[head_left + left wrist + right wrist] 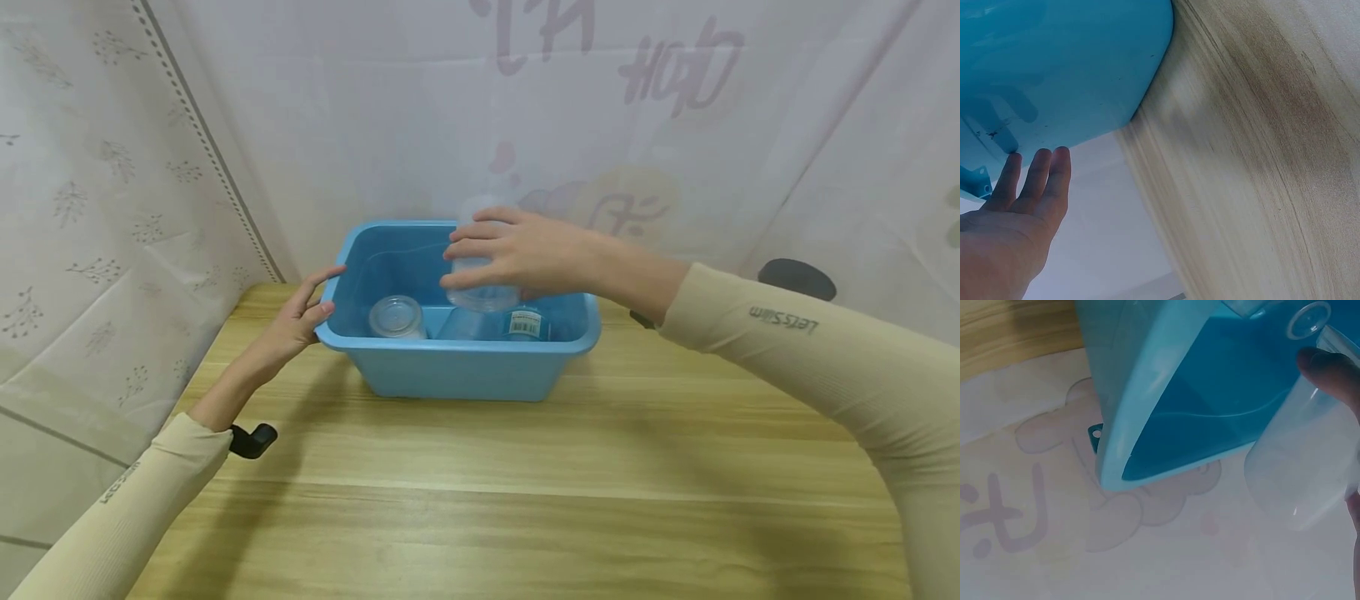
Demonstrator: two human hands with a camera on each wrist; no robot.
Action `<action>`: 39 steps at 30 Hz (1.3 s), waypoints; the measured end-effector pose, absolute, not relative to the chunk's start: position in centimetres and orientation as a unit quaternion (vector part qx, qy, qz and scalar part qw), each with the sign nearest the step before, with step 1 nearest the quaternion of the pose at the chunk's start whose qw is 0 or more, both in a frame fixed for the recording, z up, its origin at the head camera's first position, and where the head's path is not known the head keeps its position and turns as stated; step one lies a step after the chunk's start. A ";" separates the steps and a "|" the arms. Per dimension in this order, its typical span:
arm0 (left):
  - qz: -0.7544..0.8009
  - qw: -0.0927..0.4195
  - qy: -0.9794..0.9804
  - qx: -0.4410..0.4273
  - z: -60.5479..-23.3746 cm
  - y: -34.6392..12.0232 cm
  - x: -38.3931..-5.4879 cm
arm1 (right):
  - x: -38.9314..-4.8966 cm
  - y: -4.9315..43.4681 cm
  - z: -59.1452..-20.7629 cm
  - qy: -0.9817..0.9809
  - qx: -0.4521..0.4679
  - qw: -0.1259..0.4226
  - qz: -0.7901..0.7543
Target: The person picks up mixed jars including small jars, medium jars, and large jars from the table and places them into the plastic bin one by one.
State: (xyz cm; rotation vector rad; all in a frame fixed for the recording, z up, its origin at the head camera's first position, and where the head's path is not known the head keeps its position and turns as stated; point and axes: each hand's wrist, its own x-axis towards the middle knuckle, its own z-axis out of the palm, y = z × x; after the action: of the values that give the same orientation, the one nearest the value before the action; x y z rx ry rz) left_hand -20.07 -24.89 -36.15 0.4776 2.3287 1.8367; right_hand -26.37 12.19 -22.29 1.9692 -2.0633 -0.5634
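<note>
A blue plastic tub [457,367] stands on the wooden table. My left hand [296,321] touches its left rim; the left wrist view shows straight fingers [1040,181] against the outer wall. Over the tub's right half, my right hand [517,254] grips a clear plastic jar [1300,459]. Its thumb and fingers lie around the jar, which has its rimmed end down toward the tub. Inside the tub, a clear round container [396,317] is at the left. Another translucent piece [463,323] lies mid-tub, beside an item with a white barcode label [525,322].
The wooden table [480,492] extends in front of the tub. A pale printed curtain [360,108] hangs close behind the tub, and another patterned sheet [97,208] hangs along the left. Black camera mounts are on both wrists.
</note>
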 end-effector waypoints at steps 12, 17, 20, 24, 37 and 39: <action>0.612 0.070 0.772 0.160 -36.1 -24.8 -20.1 | -25.9 11.1 -23.0 -0.696 0.680 0.123 -0.196; 0.605 0.068 0.777 0.157 -36.0 -24.8 -20.1 | -25.1 10.8 -23.3 -0.736 0.632 0.062 -0.234; 0.604 0.069 0.778 0.156 -36.0 -24.7 -20.1 | -24.8 10.9 -22.9 -0.758 0.598 0.048 -0.256; 0.603 0.070 0.779 0.156 -36.0 -24.7 -20.1 | -24.9 11.1 -22.2 -0.770 0.579 0.047 -0.264; 0.610 0.068 0.774 0.155 -36.0 -24.7 -20.1 | -25.8 12.5 -21.7 -0.785 0.581 0.041 -0.212; 0.613 0.067 0.772 0.157 -36.0 -24.7 -20.1 | -26.1 13.0 -21.8 -0.787 0.581 0.043 -0.200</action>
State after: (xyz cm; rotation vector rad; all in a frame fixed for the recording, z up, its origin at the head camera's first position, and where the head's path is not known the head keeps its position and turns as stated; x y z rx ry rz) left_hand -20.11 -24.67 -35.97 0.4724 2.3260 1.8472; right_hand -26.08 12.97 -21.83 1.7777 -2.4084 -0.6132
